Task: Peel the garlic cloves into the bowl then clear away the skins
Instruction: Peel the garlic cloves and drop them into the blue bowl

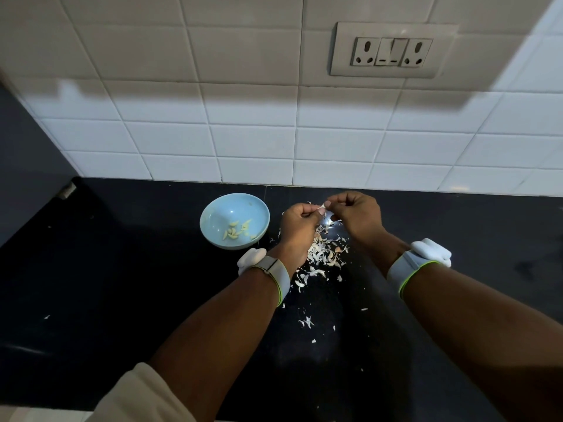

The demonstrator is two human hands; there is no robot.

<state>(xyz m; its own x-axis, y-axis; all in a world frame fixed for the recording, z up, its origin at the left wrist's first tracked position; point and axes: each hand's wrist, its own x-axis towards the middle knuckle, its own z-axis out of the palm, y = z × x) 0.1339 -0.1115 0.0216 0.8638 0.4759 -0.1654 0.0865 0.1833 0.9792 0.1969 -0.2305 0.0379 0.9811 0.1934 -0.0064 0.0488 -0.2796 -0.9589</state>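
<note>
Garlic clove [322, 206] is pinched between both hands, left hand [300, 222] and right hand [356, 213], above the skins [324, 254] (so peel drops onto the tabletop [122, 284]), beside the bowl [234, 220].

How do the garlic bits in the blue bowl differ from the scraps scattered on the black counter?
The peeled garlic cloves are pale yellow and plump; the papery garlic skins are white, thin and flaky. The cloves are few and lie inside the light blue round bowl; the skins are many, strewn loose across the black counter. Both are small.
</note>
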